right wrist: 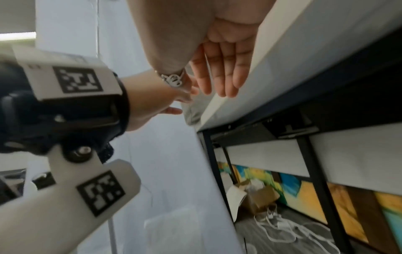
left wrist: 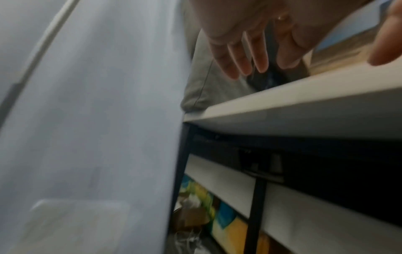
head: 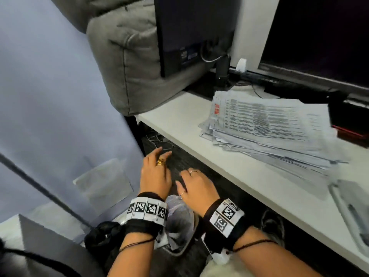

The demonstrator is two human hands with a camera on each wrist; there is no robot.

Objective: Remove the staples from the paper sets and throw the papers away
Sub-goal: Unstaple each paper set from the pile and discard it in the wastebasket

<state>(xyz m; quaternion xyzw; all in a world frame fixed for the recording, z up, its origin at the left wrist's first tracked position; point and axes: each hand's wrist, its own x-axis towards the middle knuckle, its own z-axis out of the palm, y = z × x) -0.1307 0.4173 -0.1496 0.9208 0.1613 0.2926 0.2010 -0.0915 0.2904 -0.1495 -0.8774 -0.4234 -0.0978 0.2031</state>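
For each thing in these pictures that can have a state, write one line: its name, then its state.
Left hand: open, fingers spread, holding nothing.
Right hand: open, holding nothing.
Paper stack: piled unevenly on the desk, untouched.
Monitors: screens dark.
Stapler: lying on the desk, untouched.

White desk point(head: 229, 166) on black legs, dark monitors point(head: 319, 37) behind, grey cushion point(head: 127, 66) at left, pale partition point(head: 50, 96), dark carpet point(head: 187, 162) below.

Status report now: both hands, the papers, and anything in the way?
Left hand open, empty. Right hand open, empty. Paper stack on desk, untouched. Nothing blocking it.
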